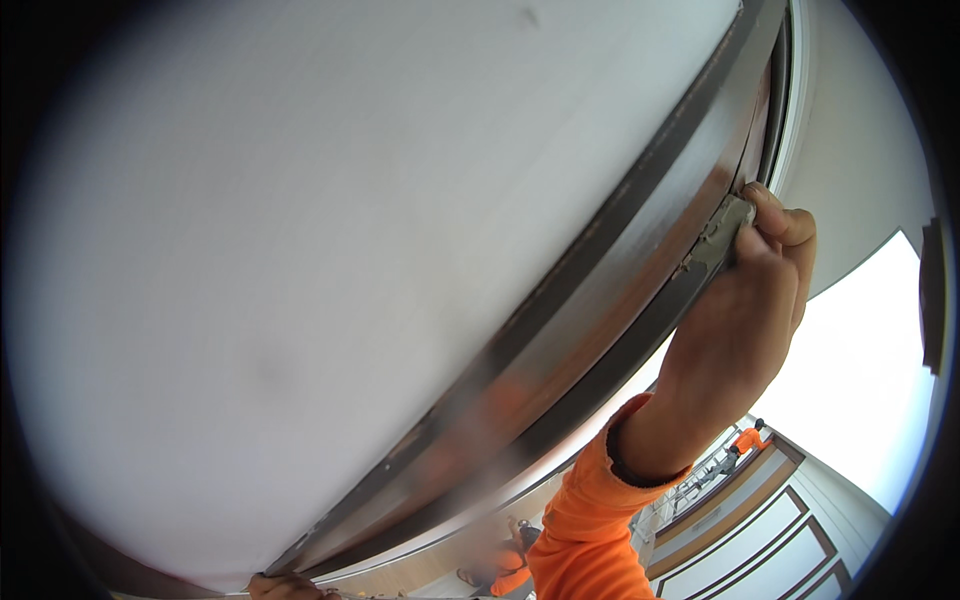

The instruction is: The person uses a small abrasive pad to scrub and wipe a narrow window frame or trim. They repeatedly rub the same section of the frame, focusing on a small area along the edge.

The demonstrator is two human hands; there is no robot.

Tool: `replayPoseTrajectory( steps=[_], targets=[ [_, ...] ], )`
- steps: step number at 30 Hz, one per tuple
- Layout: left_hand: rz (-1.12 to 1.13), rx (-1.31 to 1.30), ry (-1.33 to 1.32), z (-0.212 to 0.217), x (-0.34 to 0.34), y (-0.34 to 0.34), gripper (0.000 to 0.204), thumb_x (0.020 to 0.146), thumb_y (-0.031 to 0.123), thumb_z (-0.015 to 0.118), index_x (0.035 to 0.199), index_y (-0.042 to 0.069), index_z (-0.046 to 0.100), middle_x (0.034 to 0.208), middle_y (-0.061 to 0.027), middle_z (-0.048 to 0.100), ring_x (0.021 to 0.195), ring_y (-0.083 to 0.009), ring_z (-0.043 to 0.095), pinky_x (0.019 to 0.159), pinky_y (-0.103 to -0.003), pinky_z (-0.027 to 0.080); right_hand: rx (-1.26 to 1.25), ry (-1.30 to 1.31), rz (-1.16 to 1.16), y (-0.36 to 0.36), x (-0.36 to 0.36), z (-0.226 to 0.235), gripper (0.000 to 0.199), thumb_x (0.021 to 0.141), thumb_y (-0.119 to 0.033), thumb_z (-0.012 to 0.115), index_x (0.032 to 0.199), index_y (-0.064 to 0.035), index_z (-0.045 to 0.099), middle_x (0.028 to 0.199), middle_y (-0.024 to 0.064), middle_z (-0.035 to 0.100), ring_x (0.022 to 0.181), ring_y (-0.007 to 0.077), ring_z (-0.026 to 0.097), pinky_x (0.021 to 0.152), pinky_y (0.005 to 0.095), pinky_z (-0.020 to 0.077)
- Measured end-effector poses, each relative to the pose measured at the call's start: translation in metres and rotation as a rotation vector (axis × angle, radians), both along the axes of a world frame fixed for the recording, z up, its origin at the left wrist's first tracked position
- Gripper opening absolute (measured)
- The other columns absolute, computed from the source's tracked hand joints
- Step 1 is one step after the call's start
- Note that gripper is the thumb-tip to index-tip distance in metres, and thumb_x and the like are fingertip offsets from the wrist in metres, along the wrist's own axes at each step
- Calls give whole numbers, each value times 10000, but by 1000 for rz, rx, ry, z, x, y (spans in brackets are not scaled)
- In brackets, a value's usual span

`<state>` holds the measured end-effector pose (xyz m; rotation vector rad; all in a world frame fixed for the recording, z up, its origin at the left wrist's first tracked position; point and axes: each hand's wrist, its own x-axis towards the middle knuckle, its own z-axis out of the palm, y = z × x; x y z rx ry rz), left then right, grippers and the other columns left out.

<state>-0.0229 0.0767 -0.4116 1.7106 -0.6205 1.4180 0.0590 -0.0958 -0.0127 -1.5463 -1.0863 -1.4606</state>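
My right hand (745,270), in an orange sleeve, reaches up at the right. Its thumb and fingers pinch a small flat grey scraper-like piece (722,232) coated with thick putty. That piece rests against the dark brown trim (610,270), along the seam near its outer edge. Low at the left, my left hand (288,587) shows only in part, its fingers curled at the lower end of the trim. What those fingers hold, if anything, is hidden.
A large white panel (330,270) fills the left, bordered by the trim. Far below right, a person in orange (748,439) is by a metal ladder (712,470) near a brown-framed wall (750,550). Another person in orange (510,570) is at the bottom middle, partly blurred.
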Motion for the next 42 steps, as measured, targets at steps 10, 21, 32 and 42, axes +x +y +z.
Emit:
replayPoseTrajectory(
  steps=[10,21,32,42],
  targets=[
    [-70,62,76,4,-1,0,287,749,211,746,1018,122,703,905,-68,648,760,-279,647,676,-442,499,12,-79,-253,7,3,-24,678,668,-142,514,1319,48,504,1188,173,535,1169,270,506,1050,396,422],
    [-49,23,82,3,2,-5,264,756,180,708,1015,131,702,905,-58,660,837,-271,638,733,-468,473,-10,-281,-553,18,1,-27,463,723,-135,553,1136,65,618,1013,119,604,990,209,578,975,381,414],
    [-161,-63,180,-50,17,-4,364,875,262,738,1193,94,682,1011,-26,702,1141,-212,579,1010,-616,322,-21,-371,-584,21,28,-45,501,663,-117,558,1128,60,617,1049,126,589,1042,249,572,1047,408,388],
    [-137,-99,240,-43,28,-4,285,893,276,720,1119,102,705,925,-15,698,1138,-206,581,973,-622,378,-11,-355,-493,23,56,-51,440,728,-129,532,1113,69,612,1122,178,617,1087,277,587,1063,416,400]
  ],
)
